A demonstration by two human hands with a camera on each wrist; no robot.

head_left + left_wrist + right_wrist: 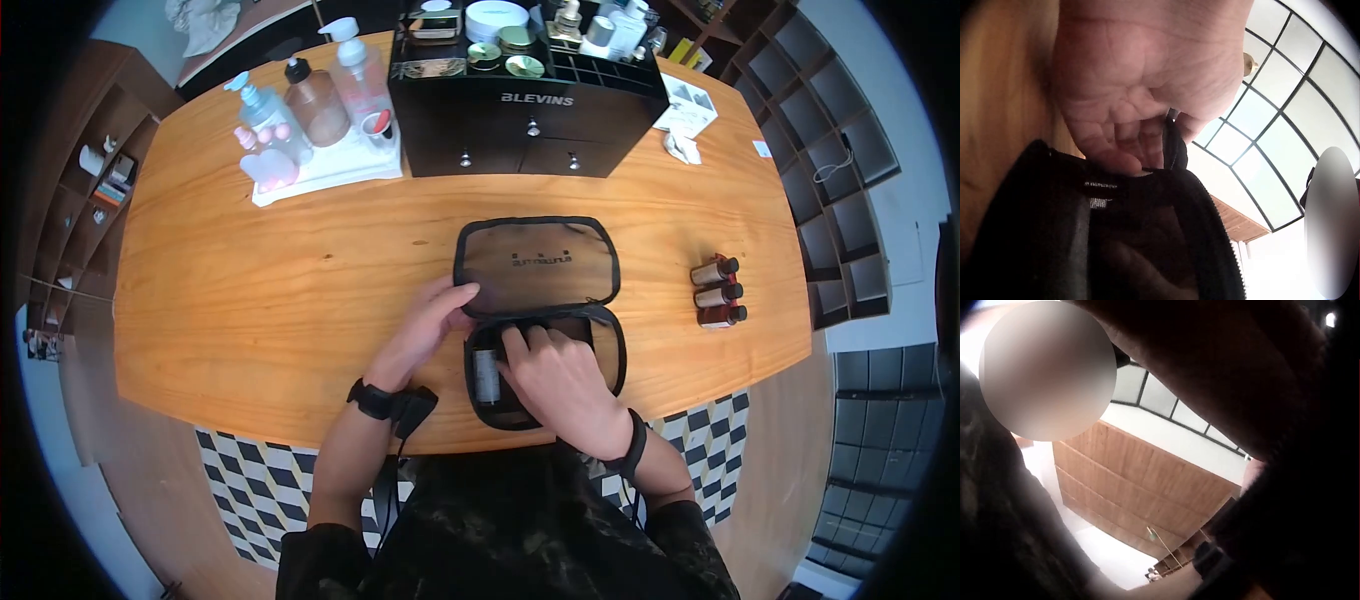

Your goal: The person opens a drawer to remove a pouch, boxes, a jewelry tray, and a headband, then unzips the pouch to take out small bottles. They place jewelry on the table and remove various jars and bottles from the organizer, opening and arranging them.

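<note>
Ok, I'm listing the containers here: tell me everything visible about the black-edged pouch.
The pouch has black edging with zip teeth and smoky, see-through panels, perhaps mesh or plastic. It lies near the wooden table's near edge, its lettered lid open, folded back toward the far side. A grey cylinder lies inside at the left. The left hand holds the pouch's left side; the right hand reaches inside, its fingers partly hidden.

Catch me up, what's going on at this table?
A person has a black pouch open on the table, lid folded back. Their left hand grips the pouch's edge; the right hand reaches inside, fingertips hidden. A container is inside at the left; three small bottles are right of the pouch.
</note>
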